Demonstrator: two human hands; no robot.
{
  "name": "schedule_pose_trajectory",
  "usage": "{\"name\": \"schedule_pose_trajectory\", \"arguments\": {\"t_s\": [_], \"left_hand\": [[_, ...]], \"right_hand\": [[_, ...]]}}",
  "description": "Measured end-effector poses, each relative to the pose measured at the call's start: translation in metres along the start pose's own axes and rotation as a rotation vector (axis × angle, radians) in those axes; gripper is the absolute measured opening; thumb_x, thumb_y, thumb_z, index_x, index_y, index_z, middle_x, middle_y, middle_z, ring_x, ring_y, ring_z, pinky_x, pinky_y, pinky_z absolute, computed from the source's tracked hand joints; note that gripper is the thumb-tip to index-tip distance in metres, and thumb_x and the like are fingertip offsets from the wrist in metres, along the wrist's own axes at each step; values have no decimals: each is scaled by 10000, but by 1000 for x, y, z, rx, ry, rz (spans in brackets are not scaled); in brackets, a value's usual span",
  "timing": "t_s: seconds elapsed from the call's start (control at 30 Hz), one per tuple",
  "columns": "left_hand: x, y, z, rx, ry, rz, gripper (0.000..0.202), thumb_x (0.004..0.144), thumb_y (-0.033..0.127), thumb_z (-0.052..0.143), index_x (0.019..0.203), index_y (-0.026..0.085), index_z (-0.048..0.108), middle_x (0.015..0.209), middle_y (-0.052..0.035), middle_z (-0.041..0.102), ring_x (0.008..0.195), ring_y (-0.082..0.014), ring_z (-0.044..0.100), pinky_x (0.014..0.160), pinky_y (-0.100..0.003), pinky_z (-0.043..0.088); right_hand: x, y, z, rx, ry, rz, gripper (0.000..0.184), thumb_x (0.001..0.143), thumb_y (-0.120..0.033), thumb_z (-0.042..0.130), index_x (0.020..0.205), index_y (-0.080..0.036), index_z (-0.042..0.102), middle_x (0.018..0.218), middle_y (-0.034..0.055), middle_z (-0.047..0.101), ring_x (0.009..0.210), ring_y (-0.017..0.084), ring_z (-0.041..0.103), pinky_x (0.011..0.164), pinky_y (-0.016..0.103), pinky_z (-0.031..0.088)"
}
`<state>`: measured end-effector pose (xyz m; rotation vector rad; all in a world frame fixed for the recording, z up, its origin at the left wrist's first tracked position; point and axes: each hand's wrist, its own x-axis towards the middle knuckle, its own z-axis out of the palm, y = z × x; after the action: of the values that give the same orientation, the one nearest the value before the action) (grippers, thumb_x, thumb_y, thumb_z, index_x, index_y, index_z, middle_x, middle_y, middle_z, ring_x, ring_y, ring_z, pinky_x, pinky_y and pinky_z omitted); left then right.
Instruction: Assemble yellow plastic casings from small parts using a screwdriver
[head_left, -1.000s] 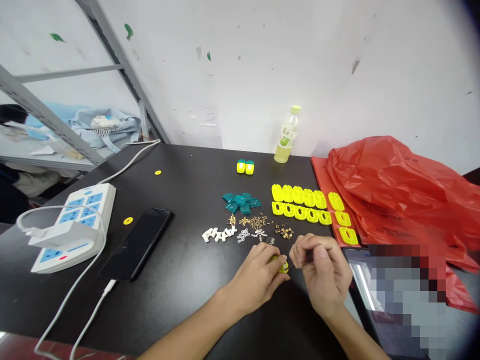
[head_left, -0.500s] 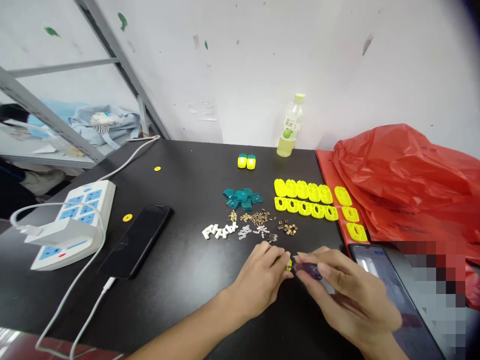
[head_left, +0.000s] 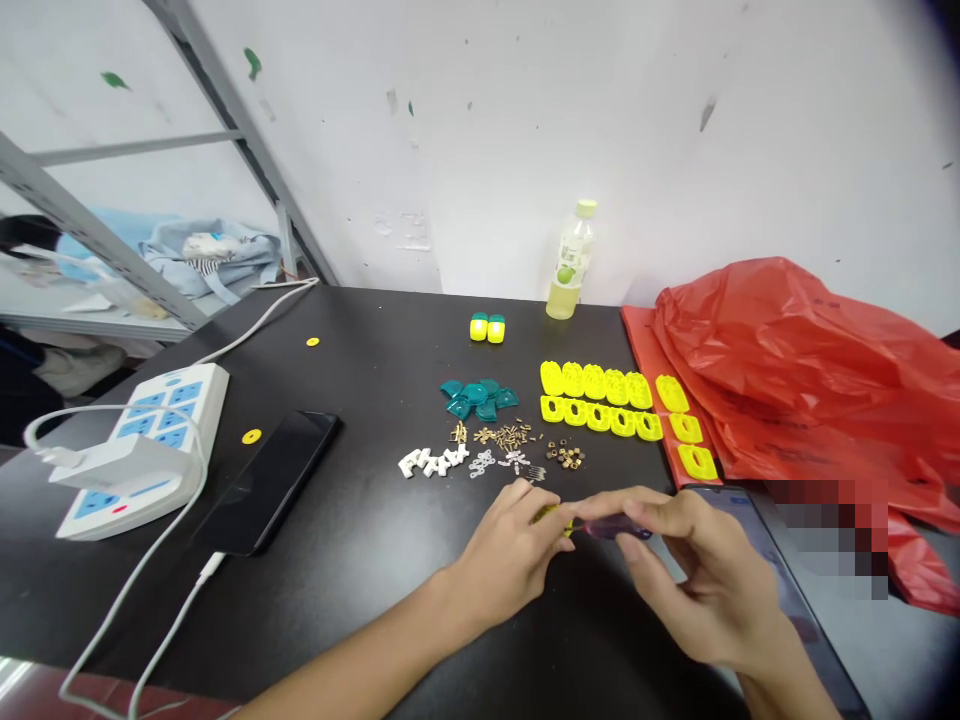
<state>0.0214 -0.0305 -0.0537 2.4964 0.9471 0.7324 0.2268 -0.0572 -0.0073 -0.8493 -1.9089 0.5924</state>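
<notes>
My left hand [head_left: 506, 560] pinches a small yellow plastic part [head_left: 546, 514], which its fingers mostly hide. My right hand [head_left: 701, 572] holds a small screwdriver with a translucent purple handle [head_left: 619, 527], its thin shaft reaching to the yellow part. Just beyond my hands, on the black table [head_left: 337, 560], lie small brass screws [head_left: 510, 435], brass nuts [head_left: 566, 456], white plastic pieces [head_left: 431, 462] and teal shells [head_left: 478, 399]. Two rows of yellow plastic casings [head_left: 592, 395] stand further right.
A phone [head_left: 765, 545] lies under my right hand, and a black phone [head_left: 266, 482] is cabled to a white power strip [head_left: 142, 452] on the left. A red plastic bag [head_left: 795, 380] fills the right side. A bottle [head_left: 570, 262] stands by the wall.
My right hand has swung from upright over the yellow part to a flatter grip off to the right, showing the purple handle. The view has shifted slightly.
</notes>
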Motion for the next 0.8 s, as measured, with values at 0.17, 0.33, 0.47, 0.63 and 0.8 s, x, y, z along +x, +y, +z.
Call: {"name": "schedule_pose_trajectory", "arguments": {"t_s": [0.17, 0.33, 0.47, 0.63, 0.8], "left_hand": [[5, 1, -3, -57, 1, -21, 183, 970, 159, 480, 1054, 176, 642, 1053, -91, 652, 980, -220, 544, 879, -380, 502], [8, 1, -2, -37, 6, 26, 145, 959, 155, 488, 1005, 165, 625, 1036, -91, 660, 954, -221, 547, 882, -396, 505], [10, -2, -3, -70, -16, 35, 107, 947, 152, 515, 969, 170, 618, 1011, -76, 668, 949, -219, 545, 876, -383, 498], [10, -4, -4, -139, -16, -6, 100, 943, 142, 531, 957, 167, 627, 1038, -72, 649, 992, -211, 531, 913, -359, 489], [11, -4, -6, -193, -22, -24, 89, 938, 146, 561, 961, 183, 638, 1055, -50, 669, 981, -204, 541, 908, -354, 491]], "right_hand": [[18, -6, 12, -190, 243, -203, 453, 793, -52, 731, 1186, -253, 631, 1000, 80, 679, 843, 179, 697, 666, 302, 613], [17, -8, 9, -136, 154, -157, 407, 836, 3, 659, 1175, -222, 648, 934, 70, 699, 803, 161, 678, 674, 294, 602], [13, -8, 6, -125, 25, -101, 426, 871, -5, 595, 1261, -177, 611, 1114, 119, 707, 1049, 205, 679, 881, 350, 600], [16, -6, 12, -156, 191, -156, 445, 831, -9, 675, 1225, -216, 653, 1067, 93, 687, 915, 165, 688, 735, 270, 616], [15, -6, 15, -110, 109, -66, 472, 878, -27, 586, 1304, -227, 605, 1136, 110, 704, 1013, 215, 699, 805, 344, 626]]}}
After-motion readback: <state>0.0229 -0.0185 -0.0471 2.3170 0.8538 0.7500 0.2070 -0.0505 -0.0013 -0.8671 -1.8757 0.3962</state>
